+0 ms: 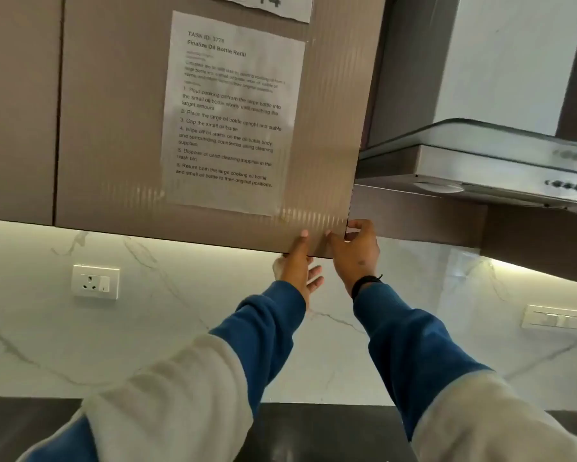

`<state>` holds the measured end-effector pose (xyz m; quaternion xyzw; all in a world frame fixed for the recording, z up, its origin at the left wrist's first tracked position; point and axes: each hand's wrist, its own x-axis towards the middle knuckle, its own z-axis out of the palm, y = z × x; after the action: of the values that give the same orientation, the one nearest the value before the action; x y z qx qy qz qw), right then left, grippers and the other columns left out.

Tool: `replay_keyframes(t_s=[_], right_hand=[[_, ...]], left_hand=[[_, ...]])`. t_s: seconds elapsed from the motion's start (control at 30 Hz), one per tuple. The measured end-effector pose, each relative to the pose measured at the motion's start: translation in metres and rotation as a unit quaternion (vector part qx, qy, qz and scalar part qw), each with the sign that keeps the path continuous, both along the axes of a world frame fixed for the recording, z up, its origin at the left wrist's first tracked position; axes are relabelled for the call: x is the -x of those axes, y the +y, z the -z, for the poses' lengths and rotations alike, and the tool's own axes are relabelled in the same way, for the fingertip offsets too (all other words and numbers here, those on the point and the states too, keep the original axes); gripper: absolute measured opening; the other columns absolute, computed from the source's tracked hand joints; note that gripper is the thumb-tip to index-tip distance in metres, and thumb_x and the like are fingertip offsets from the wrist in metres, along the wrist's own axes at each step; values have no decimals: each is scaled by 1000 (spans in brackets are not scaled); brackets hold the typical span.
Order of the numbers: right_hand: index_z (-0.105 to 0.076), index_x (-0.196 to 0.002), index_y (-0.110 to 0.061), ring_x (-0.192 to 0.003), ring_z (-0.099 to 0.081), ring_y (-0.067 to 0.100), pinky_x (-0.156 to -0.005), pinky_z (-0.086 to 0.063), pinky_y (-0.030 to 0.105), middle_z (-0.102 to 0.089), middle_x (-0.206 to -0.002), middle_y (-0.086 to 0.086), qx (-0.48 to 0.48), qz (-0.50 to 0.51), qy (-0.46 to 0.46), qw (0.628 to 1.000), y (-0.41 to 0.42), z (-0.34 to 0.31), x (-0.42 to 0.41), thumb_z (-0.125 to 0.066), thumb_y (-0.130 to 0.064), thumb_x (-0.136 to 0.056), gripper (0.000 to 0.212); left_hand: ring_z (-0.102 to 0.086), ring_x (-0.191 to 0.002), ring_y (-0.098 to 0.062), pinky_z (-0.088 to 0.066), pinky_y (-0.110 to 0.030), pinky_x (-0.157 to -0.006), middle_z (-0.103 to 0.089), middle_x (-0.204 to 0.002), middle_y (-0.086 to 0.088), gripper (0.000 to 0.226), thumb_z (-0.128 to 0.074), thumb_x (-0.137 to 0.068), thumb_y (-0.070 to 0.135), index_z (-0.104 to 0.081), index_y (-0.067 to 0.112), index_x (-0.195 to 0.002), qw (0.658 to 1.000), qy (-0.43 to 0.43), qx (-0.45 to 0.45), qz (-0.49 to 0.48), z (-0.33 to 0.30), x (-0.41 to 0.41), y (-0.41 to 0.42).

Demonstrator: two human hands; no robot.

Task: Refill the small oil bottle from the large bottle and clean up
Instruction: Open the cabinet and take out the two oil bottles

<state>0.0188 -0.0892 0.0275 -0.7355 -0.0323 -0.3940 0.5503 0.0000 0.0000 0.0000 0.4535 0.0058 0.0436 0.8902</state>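
Observation:
Neither oil bottle is in view. Both my hands are raised to the bottom right corner of a brown upper cabinet door [120, 128]. My left hand [298, 265] grips the door's lower edge, thumb on the front face and the other fingers below and behind it. My right hand [355, 251] holds the corner itself, fingers curled round the door's right edge. A printed task sheet [230, 115] is taped to the door's front.
A steel chimney hood [480, 161] hangs just right of the cabinet. White marble backsplash [147, 345] carries a wall socket [95, 281] at left and a switch plate [552, 316] at right. A dark countertop [330, 425] runs along the bottom.

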Motion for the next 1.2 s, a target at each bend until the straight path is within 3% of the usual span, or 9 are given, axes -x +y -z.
replay_keyframes(t_s=[0.1, 0.23, 0.4, 0.53, 0.67, 0.77, 0.9, 1.07, 1.2], right_hand=[[-51, -129, -13, -107, -62, 26, -95, -56, 42, -59, -126, 11, 3, -3, 14, 1000, -2, 1, -3, -69, -24, -94, 42], [-51, -130, -15, -108, -61, 26, -98, -55, 45, -57, -129, 11, -34, -29, 18, 999, -1, 3, -3, -70, -29, -93, 43], [-52, -128, -18, -98, -61, 21, -76, -53, 27, -61, -115, 1, -101, -82, 5, 992, -3, 1, 5, -69, -34, -92, 43], [-57, -120, -18, -97, -63, 22, -84, -57, 38, -64, -107, -2, -131, -146, 14, 981, -7, -10, 23, -73, -30, -89, 37], [-59, -102, -27, -89, -62, 13, -70, -52, 29, -64, -96, -10, -146, -163, -16, 976, -5, -12, 58, -77, -28, -86, 24], [-64, -102, -21, -85, -64, 13, -65, -52, 27, -68, -95, -5, -156, -147, -35, 976, 4, -8, 91, -79, -28, -86, 23], [-69, -96, -17, -73, -65, 10, -58, -53, 23, -69, -84, -7, -135, -125, -68, 981, 15, -6, 140, -84, -29, -80, 25], [-69, -99, -14, -78, -70, 17, -66, -61, 35, -71, -87, -2, -132, -108, -100, 980, 41, -2, 204, -88, -32, -74, 35], [-68, -97, -19, -79, -71, 14, -70, -64, 39, -71, -87, -6, -128, -98, -108, 981, 65, -2, 249, -88, -33, -74, 33]], left_hand=[[-66, -109, -33, -57, -45, -91, -67, -126, -14, 49, -63, -99, 42, -51, 10, -133, 999, -5, 24, -22, -6, -2, 0], [-65, -109, -30, -56, -41, -85, -67, -127, -12, 45, -55, -104, 42, -51, 11, -137, 999, -11, 8, -30, -4, 5, 1], [-67, -97, -22, -53, -34, -71, -70, -121, -7, 41, -51, -104, 47, -54, 16, -131, 999, -7, -16, -49, -2, 25, -2], [-67, -91, -18, -51, -33, -68, -71, -105, -1, 35, -52, -103, 49, -56, 18, -117, 998, -2, -26, -54, 1, 44, 0], [-68, -95, -20, -53, -33, -70, -73, -107, -2, 33, -55, -101, 50, -59, 19, -112, 999, -4, -20, -41, 4, 73, 5], [-69, -94, -24, -57, -35, -69, -73, -108, -7, 33, -59, -99, 49, -62, 17, -108, 1000, 7, -9, -16, 3, 105, 15], [-72, -79, -25, -60, -34, -68, -77, -95, -10, 39, -66, -95, 46, -70, 9, -106, 998, 22, -60, 12, 4, 162, 40], [-68, -62, -19, -57, -27, -54, -74, -73, -7, 20, -67, -92, 22, -71, 9, -78, 957, -86, -222, -163, 5, 237, 76], [-72, -84, -23, -62, -45, -80, -73, -78, -5, 15, -65, -93, 17, -77, 13, -85, 899, -192, -288, -269, -13, 286, 102]])
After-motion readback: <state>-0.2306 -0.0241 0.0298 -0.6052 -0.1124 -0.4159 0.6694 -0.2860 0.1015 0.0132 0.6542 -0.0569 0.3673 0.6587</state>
